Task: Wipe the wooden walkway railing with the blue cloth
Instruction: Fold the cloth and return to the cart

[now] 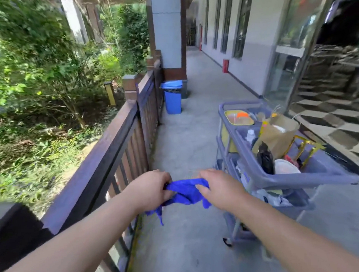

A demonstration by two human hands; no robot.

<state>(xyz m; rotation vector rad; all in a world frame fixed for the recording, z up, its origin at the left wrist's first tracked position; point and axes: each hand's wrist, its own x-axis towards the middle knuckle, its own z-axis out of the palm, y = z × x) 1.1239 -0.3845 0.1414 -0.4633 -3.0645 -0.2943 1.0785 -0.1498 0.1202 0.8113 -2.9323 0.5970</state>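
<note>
A bunched blue cloth (184, 192) hangs in the air over the concrete walkway, gripped at both ends. My left hand (151, 188) pinches its left end and my right hand (217, 188) holds its right end. The dark brown wooden railing (104, 152) runs along the left side of the walkway, from the near left corner away toward a pillar. Both hands are to the right of the railing's top rail and do not touch it. The cloth's loose corners dangle below the hands.
A grey cleaning cart (280, 164) loaded with a paper bag, bottles and bags stands just right of my hands. A blue bin (172, 97) sits by the railing farther ahead, before a grey pillar (167, 32). Greenery lies beyond the railing; a building wall and glass doors are on the right.
</note>
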